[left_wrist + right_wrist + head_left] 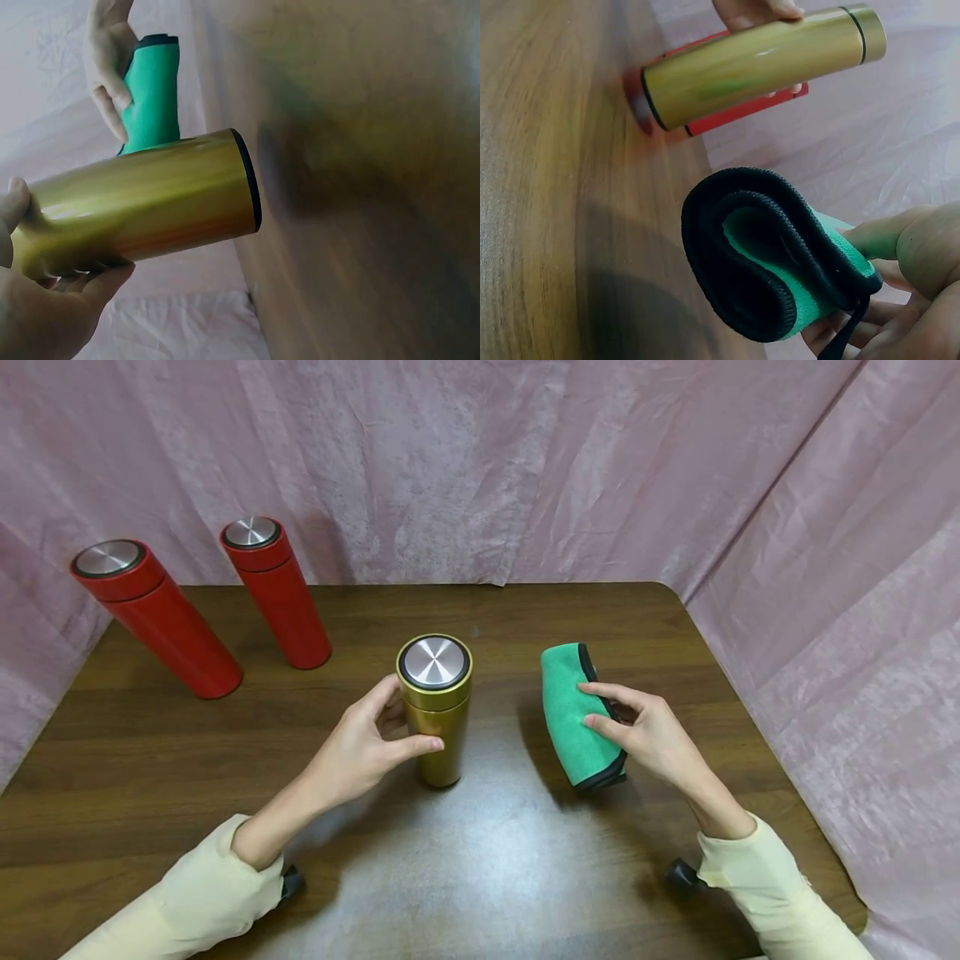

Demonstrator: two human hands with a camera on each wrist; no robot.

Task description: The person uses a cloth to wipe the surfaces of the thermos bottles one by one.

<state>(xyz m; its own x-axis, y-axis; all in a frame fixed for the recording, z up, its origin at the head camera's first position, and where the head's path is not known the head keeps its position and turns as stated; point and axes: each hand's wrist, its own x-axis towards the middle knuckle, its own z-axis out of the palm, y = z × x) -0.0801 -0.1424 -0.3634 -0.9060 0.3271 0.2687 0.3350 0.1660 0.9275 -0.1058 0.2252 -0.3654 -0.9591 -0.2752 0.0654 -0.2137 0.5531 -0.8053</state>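
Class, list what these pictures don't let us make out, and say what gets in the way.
- Head view: inside the gold bottle, covered by its lid.
- Head view: some fingertips of the left hand, behind that bottle.
- Left wrist view: the lid, cut off by the left edge.
- Left wrist view: the green cloth's lower end, behind the gold bottle.
- Right wrist view: much of the red bottles, likewise.

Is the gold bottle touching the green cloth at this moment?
Apart: the head view plainly shows table between the gold bottle and the green cloth.
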